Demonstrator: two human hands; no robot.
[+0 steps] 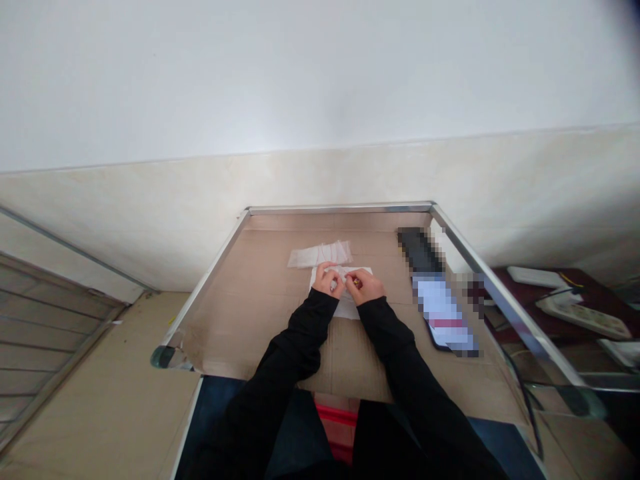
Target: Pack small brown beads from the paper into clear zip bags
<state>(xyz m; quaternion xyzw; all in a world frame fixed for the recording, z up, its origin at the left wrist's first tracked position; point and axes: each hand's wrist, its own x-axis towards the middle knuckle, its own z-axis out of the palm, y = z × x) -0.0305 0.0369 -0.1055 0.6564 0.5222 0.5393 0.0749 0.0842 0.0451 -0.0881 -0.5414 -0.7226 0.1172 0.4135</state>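
Observation:
Over a white sheet of paper (349, 309) on the table, my two hands work close together. Thumb and fingers of my left hand (327, 281) are pinched on something small and pale that I cannot make out. My right hand (367, 287) pinches a tiny item with a gold and dark red look, too small to name. Just beyond the hands lies a clear plastic bag (320, 254) with thin reddish strands on or in it. The paper is partly hidden beneath my hands.
Cardboard (250, 280) covers the table inside a raised metal rim (340, 209). At the right lie a phone (443, 313) with a lit screen and a dark, pixelated object (420, 250). A power strip (585, 317) rests on a dark red surface beyond the right rim.

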